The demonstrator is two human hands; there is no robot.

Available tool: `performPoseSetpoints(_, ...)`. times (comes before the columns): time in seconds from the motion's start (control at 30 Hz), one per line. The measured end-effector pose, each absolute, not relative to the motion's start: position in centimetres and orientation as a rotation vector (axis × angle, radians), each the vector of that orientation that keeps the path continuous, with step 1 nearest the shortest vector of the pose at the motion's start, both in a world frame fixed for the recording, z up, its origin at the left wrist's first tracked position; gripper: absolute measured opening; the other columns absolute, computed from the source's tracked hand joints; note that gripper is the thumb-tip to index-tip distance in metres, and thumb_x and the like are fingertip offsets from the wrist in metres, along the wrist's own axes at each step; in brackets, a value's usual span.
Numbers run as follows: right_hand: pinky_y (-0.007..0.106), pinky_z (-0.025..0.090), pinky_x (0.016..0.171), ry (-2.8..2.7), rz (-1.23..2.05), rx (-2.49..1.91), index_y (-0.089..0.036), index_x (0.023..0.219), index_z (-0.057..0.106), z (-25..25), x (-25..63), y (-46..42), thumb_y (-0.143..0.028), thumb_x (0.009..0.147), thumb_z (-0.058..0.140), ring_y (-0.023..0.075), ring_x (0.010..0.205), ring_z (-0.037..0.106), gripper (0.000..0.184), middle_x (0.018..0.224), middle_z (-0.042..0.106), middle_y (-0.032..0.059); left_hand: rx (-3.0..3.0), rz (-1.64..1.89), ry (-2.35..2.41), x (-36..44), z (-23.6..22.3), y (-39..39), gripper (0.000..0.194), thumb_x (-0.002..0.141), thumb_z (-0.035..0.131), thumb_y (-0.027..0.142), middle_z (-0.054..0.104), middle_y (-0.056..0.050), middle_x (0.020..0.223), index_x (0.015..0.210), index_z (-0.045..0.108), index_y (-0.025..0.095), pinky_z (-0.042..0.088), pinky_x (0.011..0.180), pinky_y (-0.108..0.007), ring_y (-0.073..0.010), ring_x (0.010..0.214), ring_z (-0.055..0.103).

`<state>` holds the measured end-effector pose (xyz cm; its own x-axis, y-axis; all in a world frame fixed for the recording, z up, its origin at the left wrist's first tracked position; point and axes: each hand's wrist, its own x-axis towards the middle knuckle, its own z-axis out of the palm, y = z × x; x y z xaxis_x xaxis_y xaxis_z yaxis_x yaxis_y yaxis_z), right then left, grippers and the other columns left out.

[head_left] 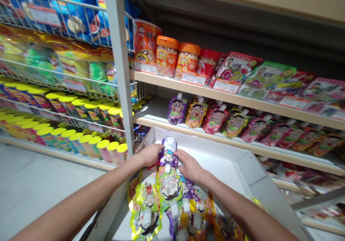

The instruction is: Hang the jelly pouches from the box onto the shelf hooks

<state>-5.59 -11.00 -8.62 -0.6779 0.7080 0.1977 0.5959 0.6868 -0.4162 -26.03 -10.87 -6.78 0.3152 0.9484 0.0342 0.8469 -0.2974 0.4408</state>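
A purple spouted jelly pouch (168,156) is between my two hands at the far left end of a white open box. My left hand (151,155) is closed at the pouch's left edge, thumb and fingers curled. My right hand (190,166) has bent fingers against its right edge. Below them, several more spouted pouches lie heaped in the box: a yellow-green pouch (170,187) with a swirly-eyed cartoon face, another yellow-green pouch (147,221), and orange and purple ones partly under my right arm.
The white box (244,169) stands against a shelf (172,124) with a row of upright cartoon pouches (196,113). Above are orange-lidded jars (167,55) and candy bags (271,75). A grey post (117,54) separates wire racks of chip bags (72,10) and yellow-lidded cans (102,147).
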Motion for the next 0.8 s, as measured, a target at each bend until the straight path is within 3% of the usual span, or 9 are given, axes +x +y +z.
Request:
performPoseSetpoints(0.13,0.031,0.027,0.096,-2.602,0.443,-1.011,-0.014,0.121,0.033,-8.6,-6.2,-12.2,-0.014,0.064,0.045,0.0175,0.114,0.031,0.058,0.125,0.034,0.0094,2.268,0.454,1.531,-25.8,-7.7,-11.0,0.044,0.062,0.04,0.011,0.055,-0.011,0.105,0.104,0.052,0.013,0.035,0.081,-0.028,-0.0217,0.092,0.051)
performPoseSetpoints(0.53,0.031,0.034,0.09,-2.285,0.399,-1.061,-0.016,0.103,0.052,-8.3,-7.7,-11.1,-0.014,0.075,0.033,0.0161,0.102,0.046,0.033,0.107,0.053,0.0068,2.097,0.662,1.457,-25.9,-7.6,-11.4,0.044,0.059,0.046,0.016,0.061,-0.007,0.095,0.103,0.053,0.017,0.039,0.074,-0.029,-0.0218,0.08,0.056)
performPoseSetpoints(0.7,0.029,0.043,0.072,-2.017,0.561,-1.079,-0.017,0.088,0.056,-6.2,-8.1,-10.4,-0.023,0.079,0.029,0.0152,0.075,0.056,0.029,0.08,0.061,0.0046,1.911,0.901,1.29,-25.9,-6.8,-11.1,0.039,0.066,0.045,0.023,0.057,-0.006,0.103,0.103,0.053,0.017,0.035,0.083,-0.027,-0.0201,0.093,0.051)
performPoseSetpoints(0.8,0.027,0.046,0.056,-1.857,0.737,-1.125,-0.016,0.077,0.055,-5.0,-8.2,-9.8,-0.031,0.078,0.029,0.0134,0.056,0.053,0.03,0.061,0.056,0.0021,1.712,1.033,1.199,-25.3,-6.1,-10.8,0.034,0.068,0.044,0.028,0.06,-0.005,0.098,0.096,0.057,0.015,0.037,0.08,-0.026,-0.0188,0.089,0.052)
